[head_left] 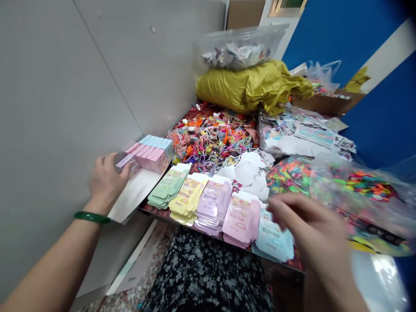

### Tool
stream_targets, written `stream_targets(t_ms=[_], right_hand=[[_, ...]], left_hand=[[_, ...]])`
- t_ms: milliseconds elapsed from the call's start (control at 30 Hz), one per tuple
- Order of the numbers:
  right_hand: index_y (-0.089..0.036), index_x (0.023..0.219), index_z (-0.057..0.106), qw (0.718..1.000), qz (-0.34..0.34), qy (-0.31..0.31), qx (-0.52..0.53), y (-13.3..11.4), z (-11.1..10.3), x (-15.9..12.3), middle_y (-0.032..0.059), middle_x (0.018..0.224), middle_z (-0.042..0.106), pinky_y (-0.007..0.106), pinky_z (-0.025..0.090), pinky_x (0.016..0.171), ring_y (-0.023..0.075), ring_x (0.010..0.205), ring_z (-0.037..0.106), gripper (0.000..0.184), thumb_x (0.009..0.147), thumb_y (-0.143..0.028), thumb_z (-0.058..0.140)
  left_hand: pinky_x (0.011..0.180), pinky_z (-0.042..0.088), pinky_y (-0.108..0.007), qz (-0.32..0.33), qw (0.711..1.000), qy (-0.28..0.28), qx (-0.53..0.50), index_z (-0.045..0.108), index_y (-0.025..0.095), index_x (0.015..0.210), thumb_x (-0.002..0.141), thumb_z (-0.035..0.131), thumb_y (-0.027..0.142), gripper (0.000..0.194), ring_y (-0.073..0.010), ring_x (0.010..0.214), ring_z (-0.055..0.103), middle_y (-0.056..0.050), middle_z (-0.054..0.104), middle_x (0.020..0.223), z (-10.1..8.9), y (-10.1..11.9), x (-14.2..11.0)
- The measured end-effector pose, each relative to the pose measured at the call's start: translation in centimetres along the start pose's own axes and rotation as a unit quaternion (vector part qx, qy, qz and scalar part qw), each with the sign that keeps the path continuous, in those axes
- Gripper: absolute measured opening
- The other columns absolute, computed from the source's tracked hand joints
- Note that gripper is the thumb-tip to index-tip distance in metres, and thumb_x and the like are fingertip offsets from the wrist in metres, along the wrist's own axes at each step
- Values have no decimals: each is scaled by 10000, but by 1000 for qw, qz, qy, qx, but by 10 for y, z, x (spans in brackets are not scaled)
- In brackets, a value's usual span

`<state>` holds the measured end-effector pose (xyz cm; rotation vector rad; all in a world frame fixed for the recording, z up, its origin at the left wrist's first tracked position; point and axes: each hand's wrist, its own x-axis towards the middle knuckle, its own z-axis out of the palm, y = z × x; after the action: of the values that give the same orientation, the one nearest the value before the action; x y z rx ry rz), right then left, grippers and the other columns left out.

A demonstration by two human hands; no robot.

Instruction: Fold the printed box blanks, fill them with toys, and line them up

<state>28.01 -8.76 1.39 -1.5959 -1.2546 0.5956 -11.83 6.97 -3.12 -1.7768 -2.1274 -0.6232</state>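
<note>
Box (pixel 125 161) in left hand (pixel 105 182); right hand (pixel 308 229) over cartons (pixel 271 238)

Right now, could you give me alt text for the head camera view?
The left hand holds a pink box beside stacked pink boxes; the right hand, blurred, hovers over flattened pastel cartons, with a heap of colorful trinkets behind.

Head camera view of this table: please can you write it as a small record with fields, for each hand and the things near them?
Left hand: holds a small pink box
Left wrist: green bangle
Beside left hand: row of pink and blue boxes
Right hand: blurred, above blue flat cards
Table front: stacks of green flat cards, yellow flat cards, purple flat cards and pink flat cards
Table back: heap of colourful cords, yellow bag
</note>
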Motion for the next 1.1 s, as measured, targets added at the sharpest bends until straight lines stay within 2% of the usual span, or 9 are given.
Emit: stream_targets(t_ms=[67, 133, 233, 300, 400, 533, 767, 967, 1100], right_hand=[[-171, 641, 651, 985, 127, -94, 68, 18, 28, 22, 6, 566, 608, 208, 400, 415, 101, 462, 508, 243, 746, -389, 672], [-166, 648, 630, 945, 256, -153, 136, 40, 54, 35, -6, 566, 604, 181, 390, 394, 82, 445, 503, 181, 745, -316, 659], [-158, 633, 607, 911, 326, -192, 163, 62, 79, 37, -3, 514, 585, 186, 396, 349, 81, 377, 480, 175, 774, -263, 603], [-151, 635, 608, 903, 341, -202, 166, 67, 86, 33, 6, 503, 588, 194, 404, 324, 86, 349, 475, 175, 785, -235, 577], [-137, 672, 629, 892, 360, -206, 179, 67, 90, 29, 18, 525, 610, 188, 410, 307, 84, 343, 481, 147, 788, -192, 557], [-123, 714, 645, 879, 381, -200, 204, 67, 92, 30, 21, 528, 616, 181, 403, 295, 80, 335, 476, 123, 778, -166, 550], [-114, 722, 652, 869, 397, -175, 237, 69, 91, 32, 35, 558, 638, 164, 403, 312, 78, 364, 503, 113, 756, -186, 573], [-127, 671, 644, 872, 393, -179, 232, 65, 89, 32, 31, 549, 631, 158, 392, 326, 76, 378, 507, 97, 722, -197, 600], [-141, 575, 594, 880, 375, -205, 205, 64, 94, 33, -11, 412, 537, 156, 269, 276, 57, 289, 392, 232, 754, -288, 615]], left_hand=[[772, 511, -428, 74, 996, 14, -50, 542, 139, 1239, 900, 505, 460, 469, -336, 1012, 607, -153, 581, 1159, -8, 24, -16], [853, 506, -414, 206, 968, 4, -140, 567, 134, 1173, 914, 510, 404, 379, -296, 1043, 592, -128, 621, 1097, -13, 53, -40], [952, 467, -454, 420, 878, -103, -205, 531, 152, 1229, 857, 592, 466, 491, -299, 1114, 557, -143, 610, 1186, -12, 93, -78], [992, 428, -498, 482, 834, -179, -200, 494, 175, 1280, 810, 642, 499, 590, -329, 1201, 502, -148, 575, 1280, -8, 112, -96], [1007, 397, -511, 481, 822, -238, -192, 471, 186, 1305, 770, 707, 454, 643, -345, 1240, 464, -139, 564, 1313, -2, 127, -106], [987, 393, -483, 464, 822, -267, -193, 497, 188, 1268, 771, 730, 362, 576, -319, 1167, 510, -110, 629, 1215, 1, 134, -103], [954, 415, -467, 450, 814, -291, -224, 543, 196, 1195, 807, 691, 285, 425, -298, 1123, 536, -114, 650, 1159, 5, 134, -104], [953, 427, -480, 440, 810, -295, -252, 559, 191, 1198, 816, 679, 298, 415, -298, 1109, 544, -117, 658, 1152, 14, 132, -106], [969, 418, -471, 432, 809, -303, -260, 574, 180, 1197, 813, 683, 327, 425, -296, 1115, 538, -115, 666, 1151, 16, 132, -107]])
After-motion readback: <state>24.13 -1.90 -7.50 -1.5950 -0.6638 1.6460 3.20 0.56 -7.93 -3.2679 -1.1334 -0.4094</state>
